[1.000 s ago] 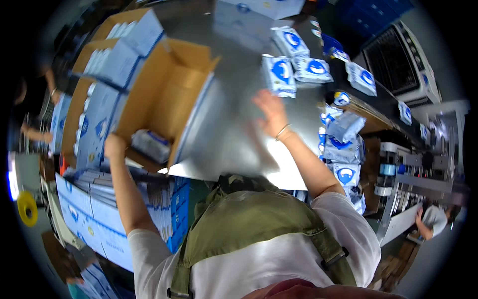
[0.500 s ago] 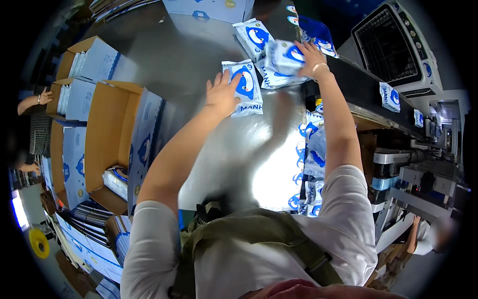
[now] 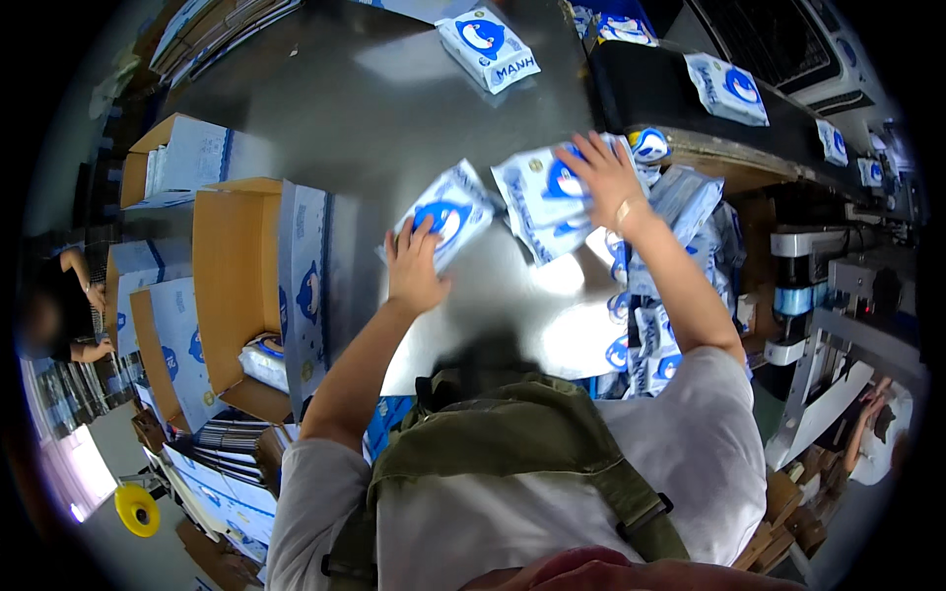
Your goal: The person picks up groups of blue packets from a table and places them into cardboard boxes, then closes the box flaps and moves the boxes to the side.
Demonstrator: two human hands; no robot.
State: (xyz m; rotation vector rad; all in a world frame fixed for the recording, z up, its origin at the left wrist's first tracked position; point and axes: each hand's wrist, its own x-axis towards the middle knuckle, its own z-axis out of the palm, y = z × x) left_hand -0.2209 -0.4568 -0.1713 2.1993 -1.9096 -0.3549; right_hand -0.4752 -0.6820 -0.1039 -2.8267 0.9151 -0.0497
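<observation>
My left hand [image 3: 416, 271] lies with fingers spread on the lower edge of a white and blue soft packet [image 3: 448, 209], tilted on the metal table. To the right, my right hand [image 3: 608, 187], a bracelet at its wrist, rests stretched fingers over the right side of another such packet [image 3: 537, 182]. That packet overlaps one or more packets beneath it; how many is hidden. The two hands are apart, with a narrow gap between their packets. Farther off, a single packet [image 3: 486, 49] sits on the table, touched by neither hand.
Left stands an open carton [image 3: 236, 286] with a packet [image 3: 264, 361] inside; more cartons [image 3: 192, 163] are beyond. A black conveyor [image 3: 641, 84] carries packets at the upper right. Several packets [image 3: 680, 236] fill the space below its edge. Another person [image 3: 84, 295] works at far left.
Both hands have come nearer to my body with the packets under them. The right hand's packet now lies on others. One packet stays behind on the table. The view has shifted.
</observation>
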